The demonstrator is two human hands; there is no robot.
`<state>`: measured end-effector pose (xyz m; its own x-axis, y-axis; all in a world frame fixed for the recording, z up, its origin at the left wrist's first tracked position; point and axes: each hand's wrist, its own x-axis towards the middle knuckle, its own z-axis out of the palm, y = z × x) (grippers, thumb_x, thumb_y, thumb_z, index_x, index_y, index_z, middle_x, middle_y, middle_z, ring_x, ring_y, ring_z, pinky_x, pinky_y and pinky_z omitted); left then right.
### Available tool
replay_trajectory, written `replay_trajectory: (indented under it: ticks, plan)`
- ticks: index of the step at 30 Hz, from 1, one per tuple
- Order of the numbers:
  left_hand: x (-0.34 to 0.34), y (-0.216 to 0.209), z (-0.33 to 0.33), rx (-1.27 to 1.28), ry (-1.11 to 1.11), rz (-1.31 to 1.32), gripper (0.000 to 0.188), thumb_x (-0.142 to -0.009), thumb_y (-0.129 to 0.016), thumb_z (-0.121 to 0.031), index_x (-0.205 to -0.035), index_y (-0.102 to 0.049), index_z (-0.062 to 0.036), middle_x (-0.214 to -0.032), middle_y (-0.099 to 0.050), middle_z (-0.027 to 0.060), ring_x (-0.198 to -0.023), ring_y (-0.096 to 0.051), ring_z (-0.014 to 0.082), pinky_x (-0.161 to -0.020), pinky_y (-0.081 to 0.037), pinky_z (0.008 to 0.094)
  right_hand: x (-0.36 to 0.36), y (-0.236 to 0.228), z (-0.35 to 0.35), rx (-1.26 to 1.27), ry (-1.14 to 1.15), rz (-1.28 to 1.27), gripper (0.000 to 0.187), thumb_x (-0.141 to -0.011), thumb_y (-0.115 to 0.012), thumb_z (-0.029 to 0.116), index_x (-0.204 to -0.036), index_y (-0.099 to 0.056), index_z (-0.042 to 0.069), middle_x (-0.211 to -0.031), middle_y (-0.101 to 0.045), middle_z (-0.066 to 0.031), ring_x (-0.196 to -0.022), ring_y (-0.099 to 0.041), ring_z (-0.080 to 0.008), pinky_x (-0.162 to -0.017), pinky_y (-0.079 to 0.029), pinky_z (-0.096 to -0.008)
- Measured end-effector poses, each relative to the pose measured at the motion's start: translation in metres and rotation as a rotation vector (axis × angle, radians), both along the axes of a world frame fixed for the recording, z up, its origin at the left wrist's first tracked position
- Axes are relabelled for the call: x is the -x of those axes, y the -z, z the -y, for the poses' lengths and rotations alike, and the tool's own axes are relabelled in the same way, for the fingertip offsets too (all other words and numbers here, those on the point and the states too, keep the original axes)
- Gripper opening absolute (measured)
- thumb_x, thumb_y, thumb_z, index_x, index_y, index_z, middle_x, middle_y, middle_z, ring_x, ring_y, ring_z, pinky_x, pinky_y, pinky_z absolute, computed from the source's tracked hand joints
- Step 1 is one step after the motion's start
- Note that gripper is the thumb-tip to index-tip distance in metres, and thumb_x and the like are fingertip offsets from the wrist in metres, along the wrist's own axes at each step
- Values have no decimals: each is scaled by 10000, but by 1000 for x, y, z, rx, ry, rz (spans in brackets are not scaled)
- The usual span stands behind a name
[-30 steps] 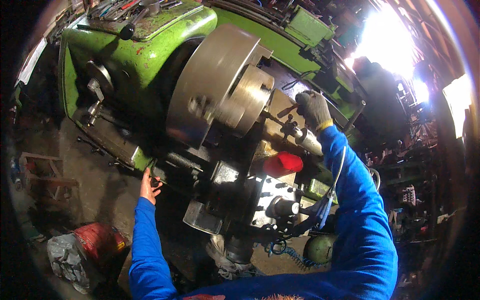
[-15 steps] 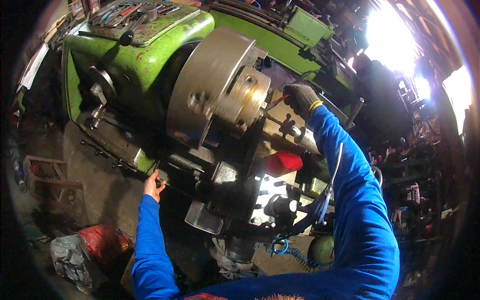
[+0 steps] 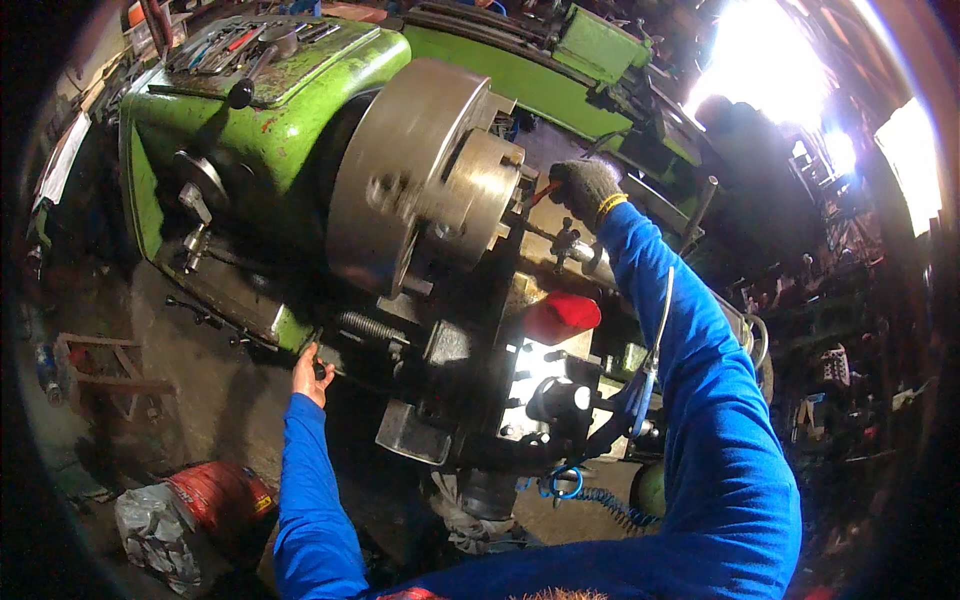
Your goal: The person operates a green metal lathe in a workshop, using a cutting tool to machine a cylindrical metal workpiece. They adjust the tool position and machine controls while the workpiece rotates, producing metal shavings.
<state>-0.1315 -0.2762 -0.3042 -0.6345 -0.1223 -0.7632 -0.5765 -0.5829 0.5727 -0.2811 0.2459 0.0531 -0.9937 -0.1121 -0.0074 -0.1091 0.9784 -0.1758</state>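
Note:
A large steel lathe chuck (image 3: 400,165) with a round, shiny metal part (image 3: 482,180) at its front fills the centre. Beside that part, my right hand (image 3: 585,188), in a grey knit glove with a yellow cuff, is closed around a thin red-handled tool (image 3: 542,194). The tool slants toward the front of the part; its tip is too small to make out. Bare, my left hand (image 3: 310,376) grips a black-knobbed lever (image 3: 320,368) below the green headstock (image 3: 270,130). A red object (image 3: 562,318) sits near the tool post (image 3: 560,400).
Hand tools (image 3: 235,45) lie on top of the headstock. A crank handle (image 3: 196,215) sticks out at its front. Blue coiled hose (image 3: 610,505) hangs below the tool post. A red and grey bag (image 3: 215,500) rests on the floor at lower left.
The chuck's holes and jaws show in different positions, so it has turned. The whole view has shifted slightly. Both hands keep their grips, the right still beside the metal part.

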Motion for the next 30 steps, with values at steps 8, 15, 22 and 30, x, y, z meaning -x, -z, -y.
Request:
replay_trajectory:
  ticks: [8,15,22,30]
  plan:
    - [-2,18,-3,143,-10,-2,249,-1004,-700,-324,-1096,-648,-98,-975,-602,74,-739,-646,205,-627,-546,321,-5,-9,-18,-274,-68,-224,46,-853,-719,154,-820,-735,126,-777,-742,-109,-770,-749,-315,-660,-559,-434]
    - [-84,41,-26,1590,629,-287,559,-1038,-551,-180,-1539,-437,42,-1590,-429,253,-1384,-501,433,-1119,-455,481,-23,0,-28,121,86,-95,130,-920,-678,194,-891,-736,81,-752,-733,-92,-666,-720,-246,-613,-560,-404]
    - [-135,57,-1,1515,1206,189,789,-956,-679,-443,-1587,-418,-49,-1653,-389,138,-1406,-496,373,-1123,-444,532,-80,-31,-4,511,104,40,243,-941,-695,144,-1120,-749,-12,-947,-750,-63,-838,-681,-122,-763,-565,-304]
    - [-176,63,2,1437,1088,150,618,-954,-677,-418,-1452,-583,-64,-1607,-421,209,-1393,-495,423,-1129,-453,549,-84,-47,39,396,113,114,267,-921,-680,202,-1104,-754,23,-958,-773,-149,-905,-746,-212,-820,-588,-358]
